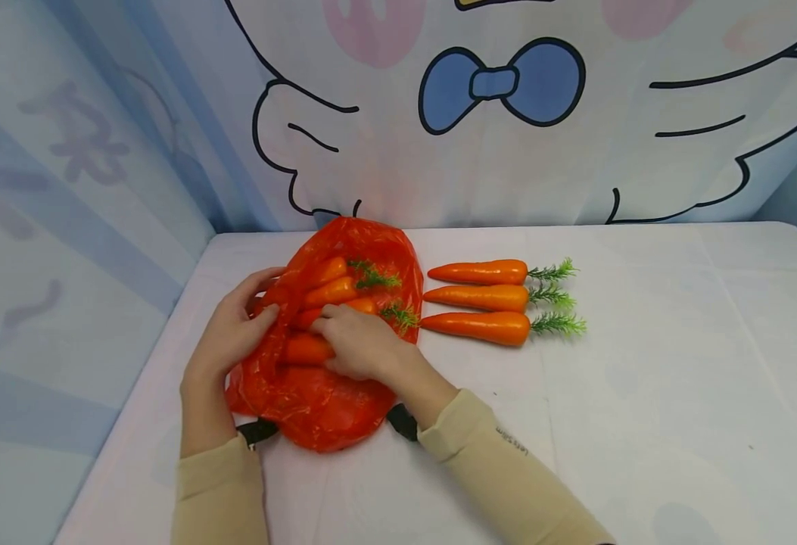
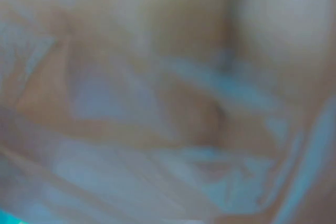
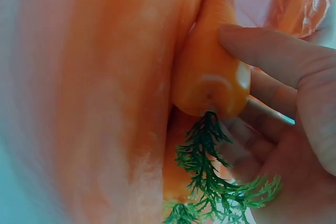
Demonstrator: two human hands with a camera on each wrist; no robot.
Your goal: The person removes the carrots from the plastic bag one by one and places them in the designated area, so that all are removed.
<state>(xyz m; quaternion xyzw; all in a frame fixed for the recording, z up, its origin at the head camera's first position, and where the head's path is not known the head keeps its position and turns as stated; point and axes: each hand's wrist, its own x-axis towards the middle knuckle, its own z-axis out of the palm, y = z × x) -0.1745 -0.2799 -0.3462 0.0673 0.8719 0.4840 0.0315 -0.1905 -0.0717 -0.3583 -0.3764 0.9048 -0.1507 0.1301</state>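
A crinkled red plastic bag (image 1: 333,412) lies with its mouth spread, and several orange carrots (image 1: 330,293) with green tops show inside. At the bag's left side my left hand (image 1: 235,325) grips the plastic, thumb on the near face. My right hand (image 1: 364,344) reaches into the bag. In the right wrist view its thumb (image 3: 273,45) presses one side of a carrot (image 3: 210,72) while the fingers lie behind it. That carrot's leafy top (image 3: 210,166) hangs down over another carrot (image 3: 176,174). Blur fills the left wrist view.
Three carrots (image 1: 476,297) lie in a row on the white table (image 1: 643,424), just right of the bag, with leafy tops pointing right. Behind the table hangs a cloth backdrop (image 1: 500,174) with a blue bow. Dark pieces (image 1: 403,421) show under both wrists.
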